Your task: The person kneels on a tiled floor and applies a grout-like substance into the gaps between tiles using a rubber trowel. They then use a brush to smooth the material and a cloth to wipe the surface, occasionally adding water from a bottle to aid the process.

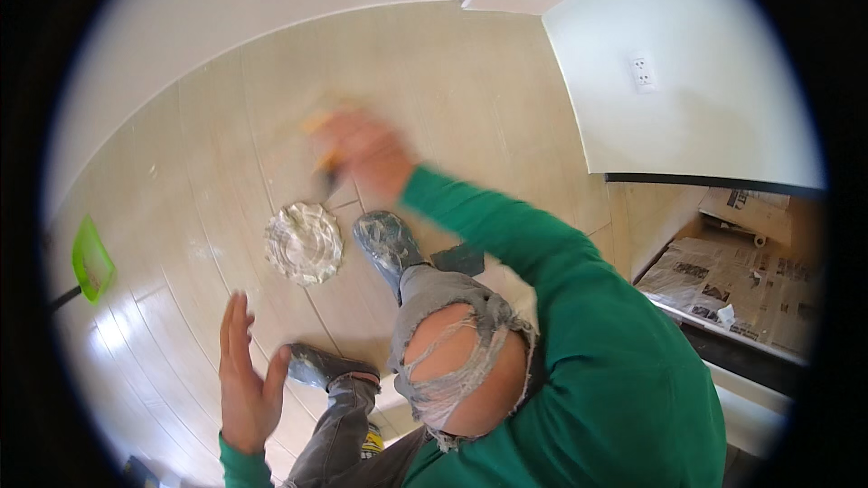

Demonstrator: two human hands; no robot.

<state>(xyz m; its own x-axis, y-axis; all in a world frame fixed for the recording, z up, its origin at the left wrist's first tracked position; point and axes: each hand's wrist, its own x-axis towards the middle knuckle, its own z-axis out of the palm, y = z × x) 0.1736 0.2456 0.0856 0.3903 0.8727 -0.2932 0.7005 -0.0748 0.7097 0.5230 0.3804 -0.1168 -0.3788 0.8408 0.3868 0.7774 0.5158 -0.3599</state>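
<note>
My right hand (366,149) is stretched out over the floor and smeared by motion. Its fingers close round a yellow-handled tool (327,164) with a dark end pointing down; the blur hides its exact kind. Below that end, on the floor, lies a round whitish disc (304,244) with a crinkled, scalloped rim. Neither hand touches the disc. Nearer to me, my left hand (249,384) is raised with its fingers stretched out, and nothing is in it.
A lime-green dustpan (92,259) lies at the far left. My stained dark shoes (387,244) stand beside the disc. Flattened cardboard (723,280) covers a low area at the right, beside a white wall (678,108). A yellow can (372,441) partly shows behind my leg.
</note>
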